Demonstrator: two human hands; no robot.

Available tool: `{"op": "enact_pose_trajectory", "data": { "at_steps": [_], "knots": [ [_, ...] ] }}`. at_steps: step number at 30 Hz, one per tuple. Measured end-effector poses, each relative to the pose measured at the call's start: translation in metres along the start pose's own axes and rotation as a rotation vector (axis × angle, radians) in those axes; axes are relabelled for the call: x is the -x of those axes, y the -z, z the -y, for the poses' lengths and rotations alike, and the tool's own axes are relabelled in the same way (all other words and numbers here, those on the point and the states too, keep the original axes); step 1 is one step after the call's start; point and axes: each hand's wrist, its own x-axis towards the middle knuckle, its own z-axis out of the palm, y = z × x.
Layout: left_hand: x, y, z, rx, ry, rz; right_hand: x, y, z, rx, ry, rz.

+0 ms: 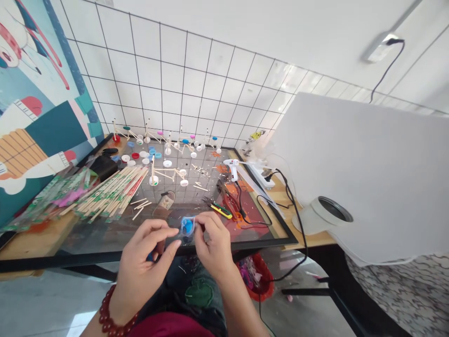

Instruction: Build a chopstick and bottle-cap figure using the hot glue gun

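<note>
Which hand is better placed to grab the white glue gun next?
Probably the right hand: it is on the same side as the glue gun. The left hand also pinches the blue bottle cap and could hold it alone.

small blue bottle cap [188,226], round, glossy, pinched between fingers of left hand [140,262] and right hand [213,243], held up at near desk edge, partly hidden

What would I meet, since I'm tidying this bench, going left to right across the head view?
Wrapped chopsticks → blue cap → white glue gun → white pipe fitting.
</note>
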Motion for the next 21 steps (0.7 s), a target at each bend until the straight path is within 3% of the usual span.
{"op": "enact_pose_trajectory", "data": {
  "at_steps": [4, 10, 16, 21],
  "knots": [
    [-0.001, -0.007, 0.004, -0.209, -0.181, 0.040, 0.001, 0.000, 0.004, 0.015, 0.024, 0.004],
    [-0.008, -0.005, 0.013, -0.383, -0.258, 0.191, 0.001, 0.000, 0.009, -0.111, -0.004, 0.039],
    [-0.015, 0.005, 0.011, -0.393, -0.253, 0.341, 0.005, -0.004, 0.007, -0.090, -0.023, 0.023],
    [-0.016, 0.010, 0.010, -0.388, -0.315, 0.308, 0.006, 0.003, 0.009, -0.145, -0.034, 0.014]
  ]
}}
